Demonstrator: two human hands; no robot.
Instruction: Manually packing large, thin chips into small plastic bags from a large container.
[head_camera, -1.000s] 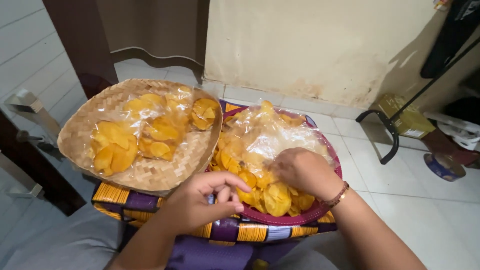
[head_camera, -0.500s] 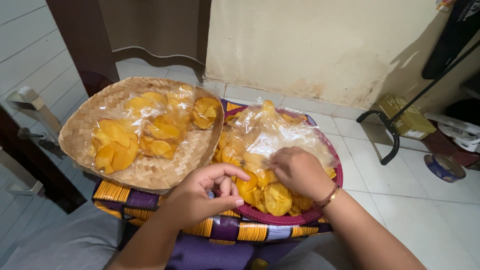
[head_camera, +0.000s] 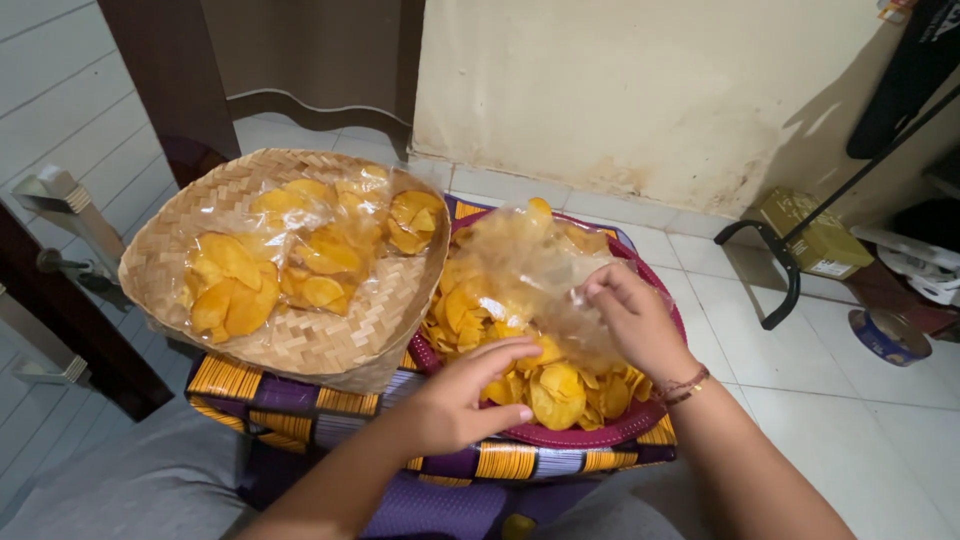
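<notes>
I see my right hand (head_camera: 640, 320) raised over the dark red bowl (head_camera: 600, 436), its fingers (head_camera: 597, 288) pinched on the edge of a clear plastic bag (head_camera: 530, 265) and holding it up above the yellow chips (head_camera: 560, 385) that fill the bowl. Some chips sit inside the bag as well. My left hand (head_camera: 460, 405) lies low at the bowl's near rim, fingers (head_camera: 505, 352) loosely stretched out over the chips and touching them; I cannot tell whether they grip any. A thin bracelet (head_camera: 685, 385) circles my right wrist. The bowl rests on a cloth-covered surface (head_camera: 300, 400) striped in purple and orange. Just to the left, overlapping the bowl's rim, a woven tray (head_camera: 330, 345) sits tilted and carries sealed packets of chips (head_camera: 300, 255). Beyond lies a tiled floor (head_camera: 800, 360) with a green box (head_camera: 810, 235) by the wall.
</notes>
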